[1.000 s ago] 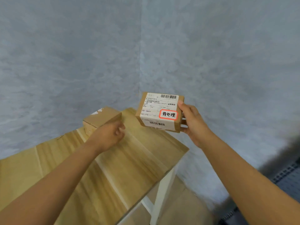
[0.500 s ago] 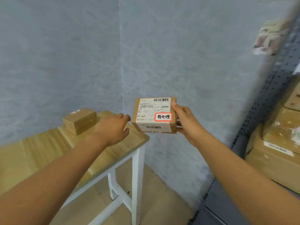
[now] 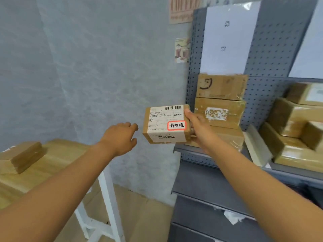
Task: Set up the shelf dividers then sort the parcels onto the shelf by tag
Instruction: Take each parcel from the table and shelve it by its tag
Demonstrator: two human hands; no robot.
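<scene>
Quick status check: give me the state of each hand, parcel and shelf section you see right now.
Right hand: gripping the tagged parcel, held in the air.
Left hand: empty, fingers loosely open.
Parcel on table: lying flat, untouched.
Left shelf stack: three boxes piled.
White divider: leaning, between the stacks.

Parcel (image 3: 166,124), centre of frame: brown cardboard, white shipping label (image 3: 167,119) with black barcodes and print, plus a white tag (image 3: 176,125) bordered red with black characters. Shelf back panel (image 3: 269,55), upper right: blue-grey metal with a regular dot pattern of holes. White sheet (image 3: 229,37) on it, faint grey characters. Stacked boxes (image 3: 220,102) at right: brown, glossy tape; the top one bears a dark curved mark. Table (image 3: 57,159), lower left: pale wood grain top, white legs. Wall (image 3: 87,67): mottled grey-blue.
</scene>
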